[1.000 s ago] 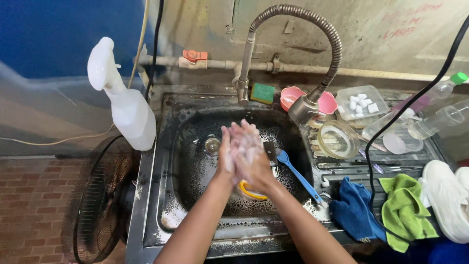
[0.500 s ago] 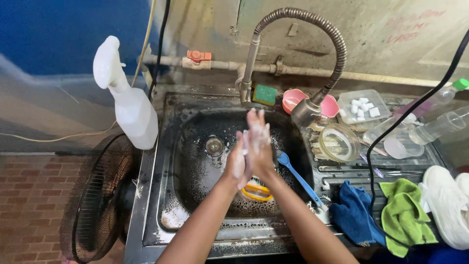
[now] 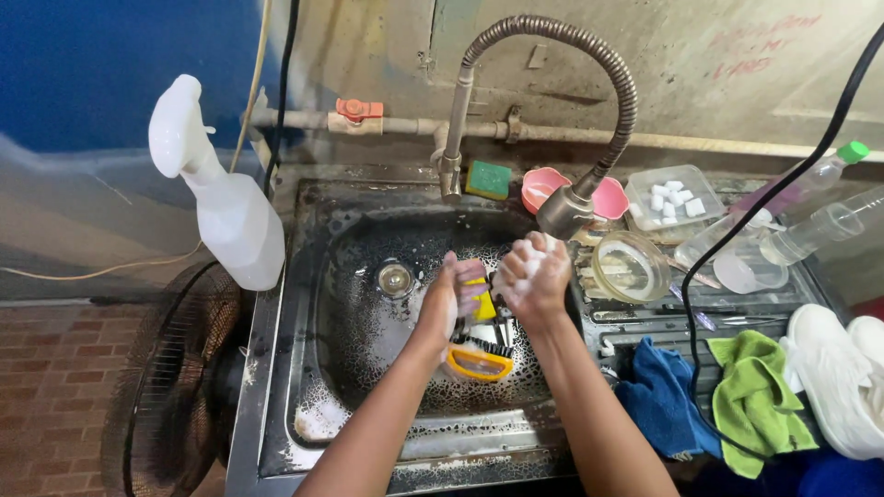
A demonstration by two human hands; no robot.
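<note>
Yellow scrub brush [image 3: 476,361] in sink basin [image 3: 368,276]

A brush [image 3: 479,354] is placed in the sink [image 3: 368,313]; a spray bottle [image 3: 230,207] is set at its left edge, cloths [image 3: 718,396] at its right.

Two bare arms are seen, one for each hand. No sleeves are worn on them, so they are bare right up to where the picture is cut off. The left hand [image 3: 448,299] is partly covered with white soap foam, mostly on the side near the other hand. The right hand [image 3: 534,274] is covered with thick white foam over the knuckles and the fingers [image 3: 525,253]. Some wet shine is seen on the wrists just behind the hands. No rings, watch, bands or gloves can be seen.
</note>
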